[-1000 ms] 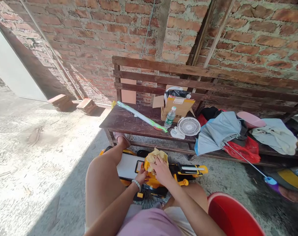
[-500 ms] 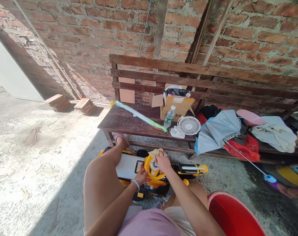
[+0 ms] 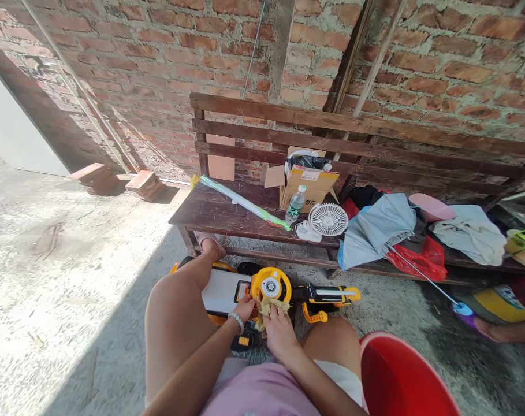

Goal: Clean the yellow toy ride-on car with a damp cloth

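A yellow and black ride-on toy vehicle with a white seat (image 3: 226, 293) stands on the ground between my legs. Its yellow steering wheel (image 3: 285, 279) has a white hub. My left hand (image 3: 244, 309), with a beaded bracelet at the wrist, is closed on the wheel's near left rim. A crumpled yellowish cloth (image 3: 268, 305) is under my right hand (image 3: 279, 328), whose fingers curl over it and press it against the near side of the wheel. The hand and cloth hide that part of the toy.
A red bucket (image 3: 401, 370) stands by my right knee. Across from me, a wooden bench (image 3: 188, 215) carries a cardboard box (image 3: 312, 188), a water bottle (image 3: 295, 205), a small white fan (image 3: 328, 219), a silver umbrella (image 3: 377, 228) and clothes. Another person's hand (image 3: 490, 330) shows at the right.
My right hand has moved with the cloth from the far side of the steering wheel to its near side. The wheel now shows more fully. My left hand has stayed near the rim.
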The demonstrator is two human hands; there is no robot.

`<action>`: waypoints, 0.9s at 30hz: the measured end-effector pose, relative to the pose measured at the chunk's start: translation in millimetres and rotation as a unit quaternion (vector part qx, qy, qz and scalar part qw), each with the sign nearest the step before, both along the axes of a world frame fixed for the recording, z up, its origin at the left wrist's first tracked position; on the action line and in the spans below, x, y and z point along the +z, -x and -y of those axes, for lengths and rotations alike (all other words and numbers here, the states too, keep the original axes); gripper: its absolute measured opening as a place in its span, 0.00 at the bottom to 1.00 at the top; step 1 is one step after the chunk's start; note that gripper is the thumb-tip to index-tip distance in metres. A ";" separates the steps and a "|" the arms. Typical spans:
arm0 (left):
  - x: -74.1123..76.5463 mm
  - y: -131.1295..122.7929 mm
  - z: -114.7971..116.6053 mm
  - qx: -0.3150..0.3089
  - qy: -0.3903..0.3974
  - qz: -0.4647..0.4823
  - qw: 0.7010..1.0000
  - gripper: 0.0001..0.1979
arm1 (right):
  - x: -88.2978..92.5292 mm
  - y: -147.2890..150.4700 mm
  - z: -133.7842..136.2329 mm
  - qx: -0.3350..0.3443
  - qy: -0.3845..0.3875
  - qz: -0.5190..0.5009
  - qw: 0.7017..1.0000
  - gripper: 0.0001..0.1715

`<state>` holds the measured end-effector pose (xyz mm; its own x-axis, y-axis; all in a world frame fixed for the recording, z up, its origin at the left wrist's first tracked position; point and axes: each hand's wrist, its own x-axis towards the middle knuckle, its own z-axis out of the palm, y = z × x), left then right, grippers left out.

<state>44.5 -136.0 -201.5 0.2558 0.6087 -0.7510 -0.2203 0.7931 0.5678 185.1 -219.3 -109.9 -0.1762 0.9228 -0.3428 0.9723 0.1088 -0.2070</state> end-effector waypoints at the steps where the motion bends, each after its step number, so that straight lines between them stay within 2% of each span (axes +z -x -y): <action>1: 1.7 -0.6 0.0 0.007 0.008 -0.003 1.000 0.11 | 6.3 -3.2 -4.2 0.003 0.006 -0.021 1.000 0.29; 4: 7.4 -0.9 -0.4 0.027 0.043 0.000 0.999 0.14 | 29.5 -19.7 -32.1 -0.018 -0.015 -0.056 0.998 0.35; 7: 13.9 0.7 -1.4 0.036 0.064 0.022 0.997 0.22 | 45.3 -30.0 -73.1 -0.046 -0.053 -0.045 0.997 0.39; 10: 20.6 3.1 -2.6 0.049 0.081 0.057 0.994 0.31 | 42.2 -22.1 -105.5 -0.076 -0.005 -0.018 0.997 0.38; 12: 23.8 4.9 -3.4 0.053 0.094 0.076 0.991 0.34 | 32.4 -10.0 -113.7 -0.063 0.023 0.006 0.998 0.34; 15: 25.7 6.7 -4.4 0.054 0.103 0.078 0.990 0.35 | 18.4 5.3 -104.8 0.000 0.017 0.016 1.000 0.30; 20: 23.5 5.6 -4.2 0.051 0.105 0.068 0.991 0.36 | 12.3 0.8 -58.8 0.098 0.027 -0.020 0.995 0.29; 24: 22.1 3.9 -3.9 0.028 0.098 0.058 0.993 0.37 | 12.1 -27.6 -27.0 0.111 0.025 -0.040 0.993 0.31; 27: 21.3 2.6 -3.6 -0.018 0.069 0.023 0.997 0.33 | 13.7 -52.0 -21.7 0.088 0.024 -0.034 0.995 0.31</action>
<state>41.9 -132.5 -180.2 0.3109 0.4906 -0.8140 -0.2141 0.8706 0.4430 237.0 -197.7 -96.2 -0.3584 0.8586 -0.3666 0.9224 0.2651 -0.2809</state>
